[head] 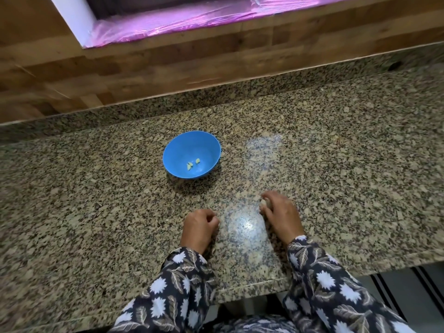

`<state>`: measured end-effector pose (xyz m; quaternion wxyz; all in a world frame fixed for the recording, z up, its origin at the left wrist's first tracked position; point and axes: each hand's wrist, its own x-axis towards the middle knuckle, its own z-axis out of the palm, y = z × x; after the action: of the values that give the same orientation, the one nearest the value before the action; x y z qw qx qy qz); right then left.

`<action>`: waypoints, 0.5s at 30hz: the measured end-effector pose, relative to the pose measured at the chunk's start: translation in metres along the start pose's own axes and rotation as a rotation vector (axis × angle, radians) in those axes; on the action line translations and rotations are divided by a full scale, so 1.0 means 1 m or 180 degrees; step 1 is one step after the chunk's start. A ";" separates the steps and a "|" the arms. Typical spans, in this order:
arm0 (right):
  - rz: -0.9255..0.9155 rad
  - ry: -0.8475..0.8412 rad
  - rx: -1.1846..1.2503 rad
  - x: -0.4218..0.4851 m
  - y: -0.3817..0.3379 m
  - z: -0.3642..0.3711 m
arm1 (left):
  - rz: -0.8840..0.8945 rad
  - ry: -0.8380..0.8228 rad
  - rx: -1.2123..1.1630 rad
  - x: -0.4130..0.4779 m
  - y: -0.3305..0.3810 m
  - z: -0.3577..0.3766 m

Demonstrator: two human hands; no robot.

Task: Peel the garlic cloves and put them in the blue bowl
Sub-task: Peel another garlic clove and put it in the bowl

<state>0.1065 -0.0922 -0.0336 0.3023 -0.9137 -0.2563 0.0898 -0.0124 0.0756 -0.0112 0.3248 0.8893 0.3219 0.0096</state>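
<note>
The blue bowl (191,157) stands on the speckled granite countertop (336,164), a little left of the middle of the frame. At its bottom lie a few small peeled cloves (197,161), pale yellow-green in colour, close to each other. Both hands are in the lower middle of the frame, nearer to the camera than the bowl and well apart from it. The left hand (200,225) rests on the counter with its fingers curled into a loose fist. I cannot tell if there is something inside the fist. The right hand (280,212) is to the right of it and slightly higher in the frame. Its thumb and fingers are curled around a pale piece of garlic (266,203), which shows only at the fingertips and is blurred, so I cannot tell if it has skin on it. Between the two hands there is a bright reflection on the stone. Both arms wear dark sleeves (180,284) with a pattern of white flowers and leaves. Behind the counter, in the upper part of the frame, there is a wooden wall (144,68), and above it a shiny pink plastic film (192,20).
</note>
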 end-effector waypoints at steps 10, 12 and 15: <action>-0.0777 -0.0666 -0.0458 -0.030 -0.036 0.041 | 0.0304 -0.0207 0.0855 0.013 0.017 -0.004; -0.0811 -0.0788 -0.0696 -0.030 -0.028 0.045 | 0.0274 -0.0274 0.0612 0.019 0.016 -0.006; -0.0827 -0.0836 -0.0658 -0.032 -0.022 0.048 | 0.0235 -0.0302 0.0251 0.023 0.015 -0.006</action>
<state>0.0551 -0.0693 -0.0585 0.1800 -0.8796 -0.4170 0.1415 0.0125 0.0840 -0.0021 0.3038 0.9121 0.2733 -0.0332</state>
